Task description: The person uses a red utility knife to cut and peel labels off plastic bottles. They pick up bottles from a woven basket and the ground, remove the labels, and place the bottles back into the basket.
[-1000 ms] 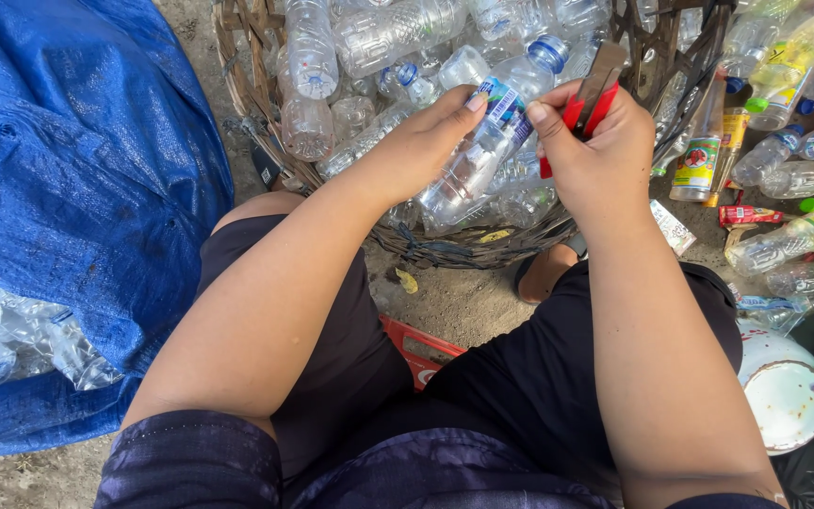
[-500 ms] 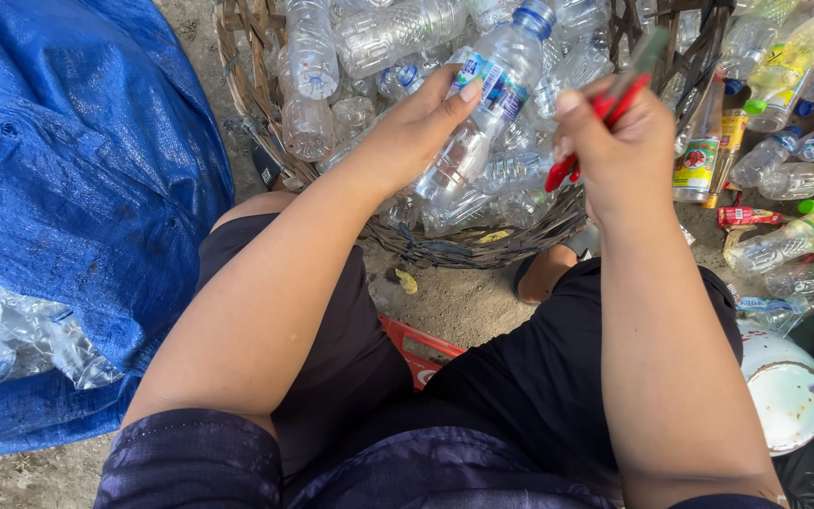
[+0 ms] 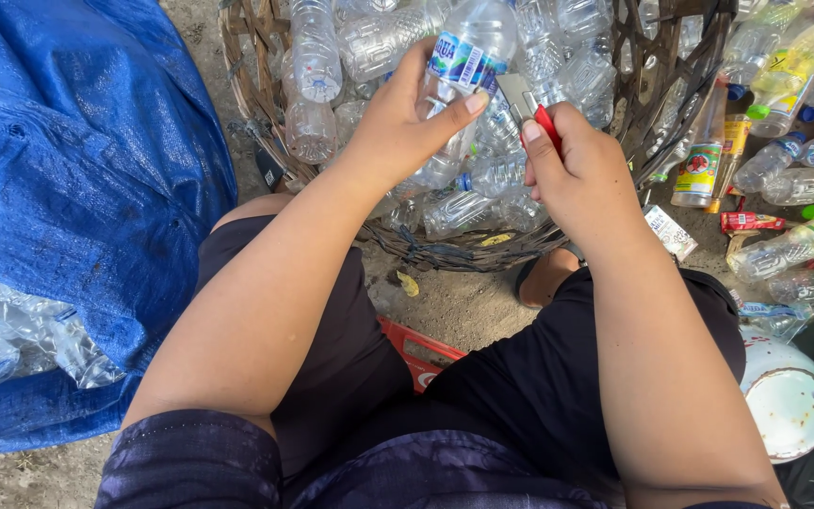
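Note:
My left hand (image 3: 409, 118) grips a clear plastic bottle (image 3: 468, 52) with a blue-and-white label, held upright over a woven basket (image 3: 256, 113). My right hand (image 3: 581, 170) is closed around a red-handled utility knife (image 3: 531, 108). The knife's metal blade end touches the bottle's label. Both hands hover above the basket, which is full of several empty clear bottles (image 3: 317, 85).
A blue tarp (image 3: 77, 179) lies at left, with crumpled clear plastic (image 3: 2, 330) at its edge. More bottles (image 3: 793, 179) are piled at right beside a round white lid (image 3: 789, 401). A red stool edge (image 3: 416, 349) shows between my knees.
My left hand turned the bottle from tilted to more upright. My right hand brought the knife inward until its blade met the label.

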